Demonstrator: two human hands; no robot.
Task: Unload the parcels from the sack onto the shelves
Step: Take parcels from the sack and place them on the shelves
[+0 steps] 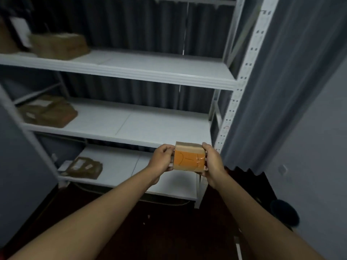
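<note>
The shelving unit [120, 72] stands ahead, with three shelves in view, one above another. A curtain [131, 25] hangs behind the unit and another curtain [281, 91] hangs beside its right upright.

Upper shelf [150, 70]: one parcel [59, 45] lies at the left end.
Middle shelf [131, 124]: one parcel [47, 111] lies at the left end, near the front edge.
Lower shelf [116, 166]: one flat parcel [82, 167] lies at the left end.

A small parcel [188, 158] is held in front of the unit, level with the front edge of the middle shelf, toward its right end. The left hand [162, 158] grips its left side and the right hand [212, 162] grips its right side.
</note>
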